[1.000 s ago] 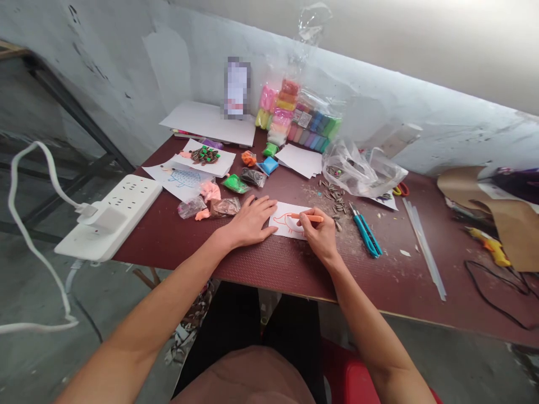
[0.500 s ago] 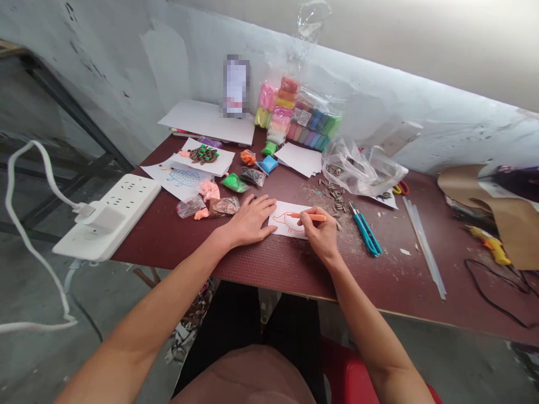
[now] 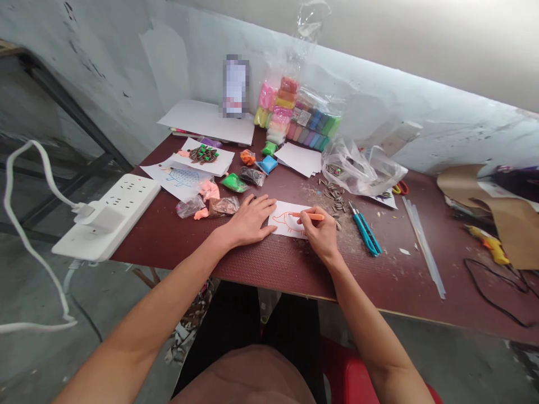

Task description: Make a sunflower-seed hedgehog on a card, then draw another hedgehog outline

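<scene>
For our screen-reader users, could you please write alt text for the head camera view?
A person's right hand draws an orange outline with an orange pen on a small white card, which the left hand presses flat on a dark red table. Coloured clay packets, sunflower seeds and a white power strip lie around.

paper card lies on the table, seeds right, power strip left.

Matt white paper card, textured maroon tabletop, glossy plastic bags
</scene>
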Motion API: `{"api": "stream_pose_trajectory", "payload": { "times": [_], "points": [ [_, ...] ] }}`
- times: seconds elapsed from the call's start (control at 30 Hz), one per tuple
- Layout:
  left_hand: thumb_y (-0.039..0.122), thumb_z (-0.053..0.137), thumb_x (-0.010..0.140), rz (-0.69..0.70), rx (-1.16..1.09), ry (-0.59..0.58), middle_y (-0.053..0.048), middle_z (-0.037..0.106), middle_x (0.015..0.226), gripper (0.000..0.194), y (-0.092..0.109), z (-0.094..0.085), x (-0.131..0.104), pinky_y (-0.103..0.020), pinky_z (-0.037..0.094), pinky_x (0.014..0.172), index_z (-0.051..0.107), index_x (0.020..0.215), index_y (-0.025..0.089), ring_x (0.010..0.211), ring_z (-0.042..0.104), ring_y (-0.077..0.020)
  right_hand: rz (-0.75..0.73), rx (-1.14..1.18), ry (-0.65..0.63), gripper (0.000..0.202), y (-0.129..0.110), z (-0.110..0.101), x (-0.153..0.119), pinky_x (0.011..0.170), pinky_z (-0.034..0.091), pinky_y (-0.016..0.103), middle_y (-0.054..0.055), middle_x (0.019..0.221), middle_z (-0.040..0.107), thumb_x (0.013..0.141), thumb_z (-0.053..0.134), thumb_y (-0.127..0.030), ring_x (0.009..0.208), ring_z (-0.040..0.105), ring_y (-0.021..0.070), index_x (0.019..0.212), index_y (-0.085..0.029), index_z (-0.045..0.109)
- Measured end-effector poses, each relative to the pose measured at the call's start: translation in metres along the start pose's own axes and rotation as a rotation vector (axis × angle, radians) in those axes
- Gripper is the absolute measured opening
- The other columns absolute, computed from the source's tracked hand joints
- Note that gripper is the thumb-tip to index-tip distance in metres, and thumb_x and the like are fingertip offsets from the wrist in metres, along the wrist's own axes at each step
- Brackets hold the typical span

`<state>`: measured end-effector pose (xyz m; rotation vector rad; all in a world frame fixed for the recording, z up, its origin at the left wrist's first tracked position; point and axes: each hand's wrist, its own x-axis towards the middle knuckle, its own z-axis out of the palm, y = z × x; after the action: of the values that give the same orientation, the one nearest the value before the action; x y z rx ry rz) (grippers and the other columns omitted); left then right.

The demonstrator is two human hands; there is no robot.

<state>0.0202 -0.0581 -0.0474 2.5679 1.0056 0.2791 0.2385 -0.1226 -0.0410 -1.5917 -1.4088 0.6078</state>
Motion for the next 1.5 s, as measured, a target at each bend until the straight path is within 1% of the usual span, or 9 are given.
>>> {"api": "stream_pose_trajectory", "payload": {
  "times": [0.1, 0.27, 0.5, 0.7, 0.9, 1.13, 1.27, 1.37, 1.5],
  "points": [
    [0.038, 0.058, 0.097, 0.000, -0.005, -0.003, -0.014, 0.046, 0.164, 0.057, -0.0006, 0.0007, 0.0001, -0.058, 0.021, 0.128, 0.054, 0.150, 0.017, 0.155, 0.035, -0.0339, 0.000, -0.002, 0.003, 0.031, -0.0003, -0.0003, 0.0003, 0.050, 0.037, 0.025, 0.002, 0.064, 0.067, 0.089, 0.062, -0.049, 0.051, 0.051, 0.0132, 0.072, -0.022, 0.063],
    [0.039, 0.057, 0.097, 0.005, -0.014, 0.011, -0.015, 0.047, 0.163, 0.058, -0.0015, 0.0022, 0.0002, -0.060, 0.021, 0.128, 0.053, 0.151, 0.017, 0.155, 0.035, -0.0347, -0.003, 0.010, -0.008, 0.030, -0.0016, -0.0002, 0.0001, 0.050, 0.038, 0.026, 0.002, 0.064, 0.068, 0.088, 0.063, -0.049, 0.052, 0.054, 0.0143, 0.072, -0.023, 0.061],
    [0.039, 0.058, 0.097, -0.001, -0.004, -0.003, -0.014, 0.046, 0.164, 0.057, -0.0005, 0.0006, 0.0003, -0.058, 0.021, 0.128, 0.054, 0.150, 0.017, 0.155, 0.035, -0.0340, 0.003, 0.035, -0.022, 0.028, -0.0026, -0.0001, -0.0013, 0.051, 0.040, 0.026, 0.002, 0.063, 0.068, 0.087, 0.063, -0.046, 0.051, 0.053, 0.0136, 0.072, -0.022, 0.061],
    [0.039, 0.057, 0.097, 0.006, -0.016, 0.010, -0.015, 0.047, 0.163, 0.057, -0.0018, 0.0019, 0.0001, -0.060, 0.021, 0.127, 0.054, 0.150, 0.018, 0.155, 0.035, -0.0348, 0.003, 0.003, 0.061, 0.030, -0.0019, -0.0038, -0.0001, 0.050, 0.040, 0.025, 0.003, 0.064, 0.069, 0.088, 0.064, -0.047, 0.051, 0.051, 0.0132, 0.072, -0.021, 0.063],
    [0.039, 0.057, 0.097, 0.001, -0.008, 0.011, -0.014, 0.047, 0.163, 0.057, -0.0024, 0.0027, 0.0006, -0.059, 0.021, 0.128, 0.054, 0.150, 0.018, 0.155, 0.036, -0.0342, -0.003, -0.012, 0.029, 0.031, -0.0035, -0.0036, 0.0006, 0.050, 0.037, 0.025, 0.003, 0.063, 0.068, 0.087, 0.062, -0.048, 0.051, 0.051, 0.0134, 0.071, -0.022, 0.063],
    [0.039, 0.057, 0.097, 0.003, -0.006, 0.003, -0.015, 0.047, 0.163, 0.058, -0.0008, 0.0010, 0.0005, -0.059, 0.021, 0.128, 0.054, 0.150, 0.016, 0.155, 0.036, -0.0342, -0.020, -0.055, 0.057, 0.030, -0.0035, -0.0046, 0.0004, 0.052, 0.038, 0.026, 0.002, 0.061, 0.066, 0.087, 0.061, -0.045, 0.051, 0.050, 0.0131, 0.069, -0.022, 0.062],
    [0.039, 0.058, 0.097, -0.005, -0.003, 0.003, -0.015, 0.047, 0.163, 0.057, -0.0001, 0.0004, 0.0005, -0.058, 0.022, 0.128, 0.054, 0.149, 0.016, 0.155, 0.036, -0.0338, -0.012, -0.028, 0.037, 0.028, -0.0049, -0.0043, -0.0004, 0.052, 0.038, 0.026, 0.001, 0.060, 0.065, 0.086, 0.061, -0.044, 0.050, 0.049, 0.0130, 0.068, -0.022, 0.061],
    [0.039, 0.058, 0.097, -0.001, -0.004, 0.008, -0.014, 0.047, 0.163, 0.056, -0.0002, 0.0005, 0.0005, -0.058, 0.023, 0.128, 0.055, 0.149, 0.017, 0.155, 0.037, -0.0338, -0.017, -0.040, 0.057, 0.027, -0.0051, -0.0032, -0.0006, 0.052, 0.038, 0.026, 0.001, 0.059, 0.064, 0.086, 0.061, -0.041, 0.050, 0.048, 0.0124, 0.066, -0.022, 0.060],
    [0.038, 0.059, 0.097, 0.000, 0.000, 0.000, -0.015, 0.047, 0.163, 0.057, -0.0006, 0.0006, 0.0003, -0.058, 0.022, 0.128, 0.054, 0.149, 0.015, 0.155, 0.036, -0.0341, 0.011, 0.033, 0.022, 0.027, -0.0040, -0.0030, -0.0006, 0.050, 0.038, 0.026, 0.001, 0.061, 0.066, 0.085, 0.062, -0.043, 0.048, 0.049, 0.0119, 0.070, -0.021, 0.061]
  ]
}}
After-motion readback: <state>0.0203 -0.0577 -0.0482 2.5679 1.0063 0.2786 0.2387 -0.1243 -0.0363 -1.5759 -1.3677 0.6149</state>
